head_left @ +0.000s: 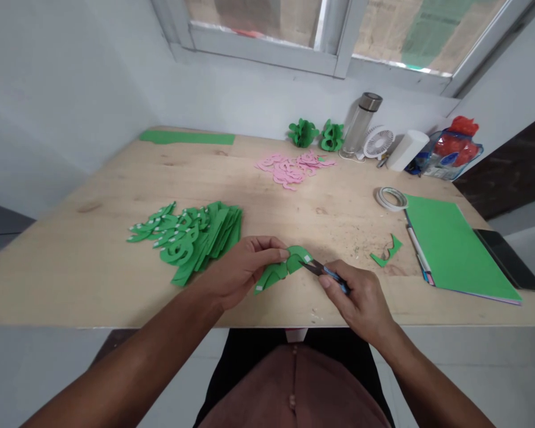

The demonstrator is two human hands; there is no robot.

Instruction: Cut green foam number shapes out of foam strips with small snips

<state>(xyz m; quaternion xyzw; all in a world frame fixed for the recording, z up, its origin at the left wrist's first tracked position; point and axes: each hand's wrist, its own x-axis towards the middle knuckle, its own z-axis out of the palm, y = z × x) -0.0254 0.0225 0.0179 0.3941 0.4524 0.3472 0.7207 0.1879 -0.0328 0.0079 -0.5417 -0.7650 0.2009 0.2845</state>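
Between thumb and fingers, my left hand [245, 264] pinches a green paper cutout [279, 270] with curved edges and small white patches. My right hand [359, 300] grips a dark-bladed tool with a blue-and-black handle, which looks like small scissors [336, 278]; its tip meets the cutout's upper right part. Most of the handle is hidden by my fingers. Left of my left hand lies a pile of green cutouts [178, 246] and strips, some with white patches. A green paper scrap [387, 251] rests right of the scissors.
Pink cutouts [288, 169] lie mid-table, with two green folded shapes [303, 132] behind. A bottle [360, 128], small fan [378, 141] and white roll [408, 150] stand by the wall. Tape rolls [391, 199], green sheets [459, 246], pens [419, 249] and a dark flat device [510, 260] are at right.
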